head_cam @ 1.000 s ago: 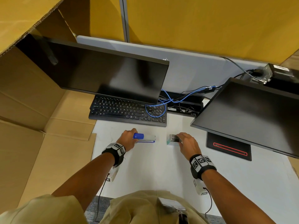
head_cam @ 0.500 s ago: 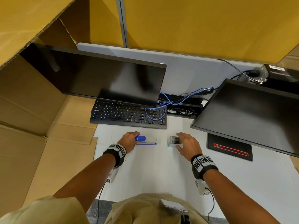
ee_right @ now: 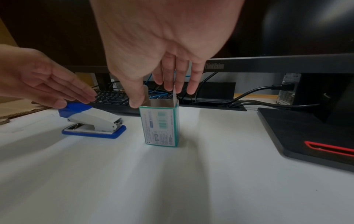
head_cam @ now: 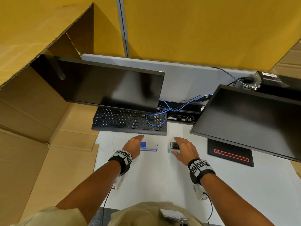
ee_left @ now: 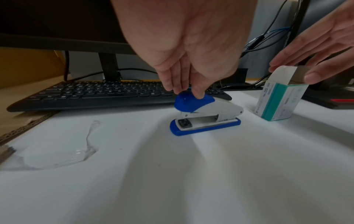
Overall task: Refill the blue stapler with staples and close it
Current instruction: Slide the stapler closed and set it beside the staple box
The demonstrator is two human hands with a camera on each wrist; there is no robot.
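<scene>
The blue stapler (head_cam: 148, 147) sits closed on the white bench (head_cam: 162, 176), in the middle of the head picture, just below the black keyboard (head_cam: 130, 121); the left hand (head_cam: 133, 146) is over its blue end with fingers straight and close together, and the fingertips (ee_left: 198, 94) touch the blue top; the staple box (head_cam: 174, 147) stands up just to the right of the stapler, with its top flaps open; the right hand (head_cam: 184, 150) is spread over the box, fingers straight, and the thumb (ee_right: 137, 98) is at the box's top edge; two dark monitors (head_cam: 104, 85) hang over the bench, one at the upper left and one at the right
</scene>
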